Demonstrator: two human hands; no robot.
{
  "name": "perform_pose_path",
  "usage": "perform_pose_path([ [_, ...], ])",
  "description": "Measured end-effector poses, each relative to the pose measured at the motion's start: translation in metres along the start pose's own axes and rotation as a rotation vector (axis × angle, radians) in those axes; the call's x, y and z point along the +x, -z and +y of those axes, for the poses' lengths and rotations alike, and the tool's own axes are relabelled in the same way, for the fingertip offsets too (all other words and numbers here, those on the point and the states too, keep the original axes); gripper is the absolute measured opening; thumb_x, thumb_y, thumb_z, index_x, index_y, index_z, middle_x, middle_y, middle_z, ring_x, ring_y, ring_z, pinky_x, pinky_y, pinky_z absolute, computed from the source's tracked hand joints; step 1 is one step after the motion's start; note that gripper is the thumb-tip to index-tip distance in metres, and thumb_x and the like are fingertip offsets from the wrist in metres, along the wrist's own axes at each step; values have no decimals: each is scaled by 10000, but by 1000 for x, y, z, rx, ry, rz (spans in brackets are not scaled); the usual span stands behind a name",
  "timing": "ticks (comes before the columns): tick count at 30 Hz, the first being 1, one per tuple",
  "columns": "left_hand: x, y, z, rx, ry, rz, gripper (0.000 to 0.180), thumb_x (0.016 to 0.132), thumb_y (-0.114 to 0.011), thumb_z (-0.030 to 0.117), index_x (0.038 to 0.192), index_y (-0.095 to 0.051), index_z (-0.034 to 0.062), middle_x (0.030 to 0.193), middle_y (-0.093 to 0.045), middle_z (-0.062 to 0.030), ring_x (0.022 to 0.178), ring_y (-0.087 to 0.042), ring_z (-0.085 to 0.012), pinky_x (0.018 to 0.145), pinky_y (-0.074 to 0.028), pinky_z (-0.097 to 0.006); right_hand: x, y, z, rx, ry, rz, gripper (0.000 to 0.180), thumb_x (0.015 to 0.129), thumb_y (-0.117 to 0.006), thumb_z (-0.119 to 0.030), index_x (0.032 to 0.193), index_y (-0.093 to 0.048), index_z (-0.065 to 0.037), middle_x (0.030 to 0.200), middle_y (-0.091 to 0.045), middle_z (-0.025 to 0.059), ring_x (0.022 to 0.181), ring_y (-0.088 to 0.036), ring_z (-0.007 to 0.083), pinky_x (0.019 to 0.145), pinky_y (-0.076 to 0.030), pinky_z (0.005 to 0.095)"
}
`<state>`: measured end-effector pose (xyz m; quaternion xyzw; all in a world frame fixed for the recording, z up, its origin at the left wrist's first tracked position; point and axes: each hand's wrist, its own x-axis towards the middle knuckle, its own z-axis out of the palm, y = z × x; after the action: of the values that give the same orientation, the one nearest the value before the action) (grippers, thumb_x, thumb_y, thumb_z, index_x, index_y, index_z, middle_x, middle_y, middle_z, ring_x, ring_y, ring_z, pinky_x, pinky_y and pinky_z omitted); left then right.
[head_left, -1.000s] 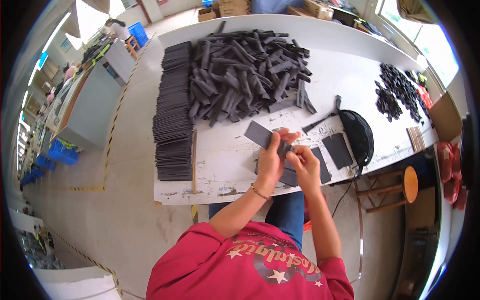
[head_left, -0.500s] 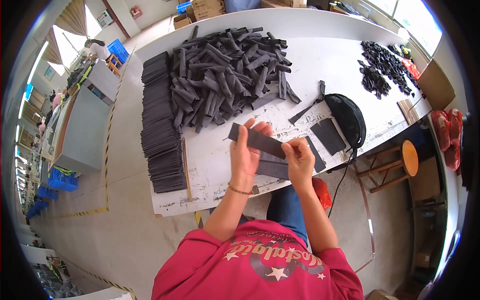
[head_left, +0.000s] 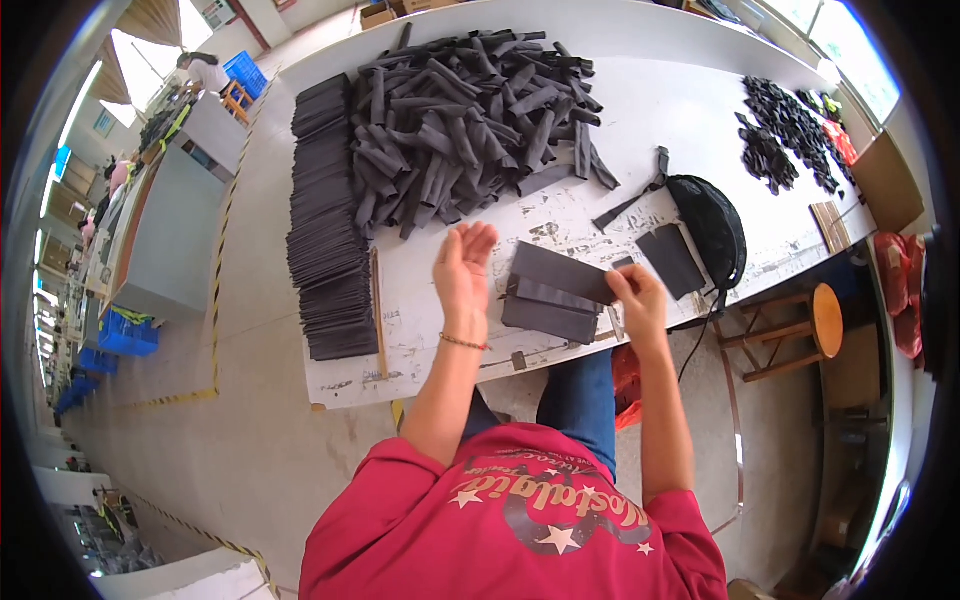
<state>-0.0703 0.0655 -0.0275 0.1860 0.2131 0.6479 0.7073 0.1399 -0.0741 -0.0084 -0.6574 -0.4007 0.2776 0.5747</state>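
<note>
My right hand [head_left: 636, 298] pinches the end of a flat dark grey rectangular piece [head_left: 561, 273] and holds it over the near edge of the white table [head_left: 640, 110]. My left hand [head_left: 465, 268] is raised beside that piece, palm showing and fingers apart, holding nothing. Under the held piece lie two more flat dark pieces [head_left: 549, 309] stacked on the table. A big loose heap of dark strips [head_left: 465, 115] lies beyond my hands.
A long row of stacked flat dark pieces [head_left: 325, 215] runs along the table's left edge, with a wooden ruler [head_left: 377, 310] beside it. A black pouch [head_left: 712, 230] and another dark piece [head_left: 672, 260] lie to the right, small black parts [head_left: 785, 135] further right. A round stool [head_left: 815, 320] stands beside the table.
My left hand has let go of the dark piece and opened, moving left. My right hand keeps the piece and has lowered it toward the stack at the table's near edge.
</note>
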Motion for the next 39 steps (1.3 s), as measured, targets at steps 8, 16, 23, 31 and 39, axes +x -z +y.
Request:
perform_pose_path([
  [8, 110, 45, 58, 731, -454, 197, 240, 946, -603, 200, 1036, -667, -13, 870, -676, -54, 721, -624, -105, 651, -500, -230, 7, 13, 35, -125, -137, -84, 172, 866, -682, -143, 828, -676, 24, 609, -560, -11, 566, -476, 54, 516, -372, 239],
  [16, 231, 86, 60, 1510, -363, 208, 227, 830, -685, 211, 933, -721, 13, 875, -717, -145, 821, -691, -262, 786, -518, -346, 12, 0, 48, -407, -31, -85, 236, 855, -698, -207, 969, -667, -3, 758, -624, 118, 644, -578, 218, 609, -458, 356],
  [23, 235, 78, 34, 1329, -28, 157, 244, 773, -744, 208, 922, -742, 14, 826, -722, -133, 751, -680, -222, 739, -513, -329, 4, 47, 79, -1124, 257, 45, 299, 840, -675, -206, 1066, -617, -18, 1048, -588, 171, 1023, -555, 340, 819, -476, 426],
  [31, 212, 62, 52, 1438, -357, 121, 175, 808, -699, 173, 863, -718, 8, 770, -699, -66, 687, -638, -161, 682, -512, -300, 4, 28, 87, -1533, 292, -311, 156, 795, -588, -74, 914, -644, 9, 970, -615, 143, 980, -578, 305, 847, -495, 377],
  [39, 125, 47, 58, 708, -80, 117, 121, 901, -591, 87, 945, -584, -25, 790, -638, -119, 694, -660, -214, 612, -599, -379, 10, 64, 91, -1044, 244, -76, 197, 820, -606, -20, 1001, -559, 41, 994, -589, 211, 952, -583, 381, 827, -485, 437],
])
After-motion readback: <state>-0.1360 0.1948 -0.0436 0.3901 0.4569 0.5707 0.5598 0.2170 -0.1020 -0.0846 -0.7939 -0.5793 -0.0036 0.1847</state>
